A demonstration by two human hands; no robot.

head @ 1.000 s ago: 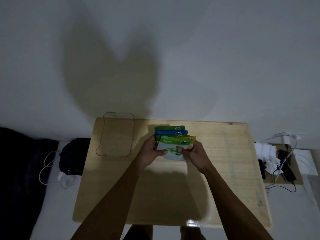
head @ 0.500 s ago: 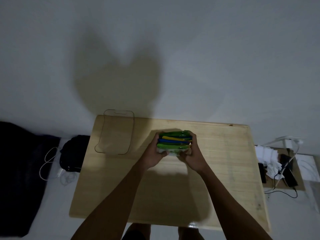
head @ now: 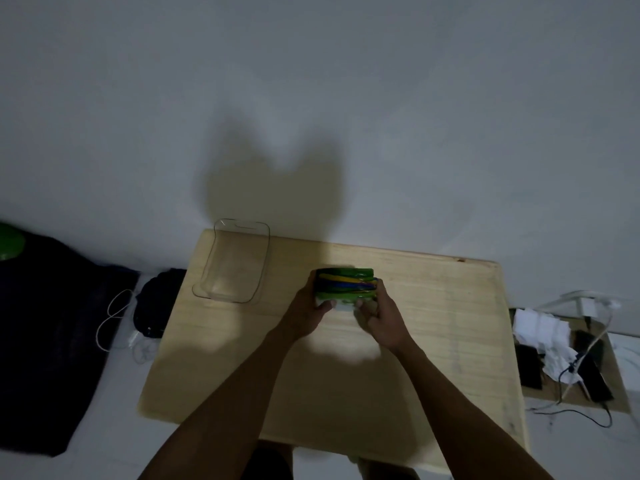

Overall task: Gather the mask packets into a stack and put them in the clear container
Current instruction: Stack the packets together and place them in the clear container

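A stack of mask packets (head: 345, 285), green, blue and yellow edges showing, stands on edge near the middle of the wooden table (head: 433, 334). My left hand (head: 304, 308) presses its left end and my right hand (head: 381, 315) its right end, both closed on the stack. The clear container (head: 232, 261) sits with nothing in it at the table's far left corner, a short way left of the stack.
A dark bag (head: 157, 306) and white cables (head: 114, 323) lie on the floor left of the table. Crumpled white paper (head: 543, 336), dark devices and cords sit on a low board (head: 616, 396) to the right. A wall runs behind the table.
The packets, fanned out flat a second ago, have been squeezed into a tight upright stack between both hands. The view has shifted slightly; the hands stay at the same spot.
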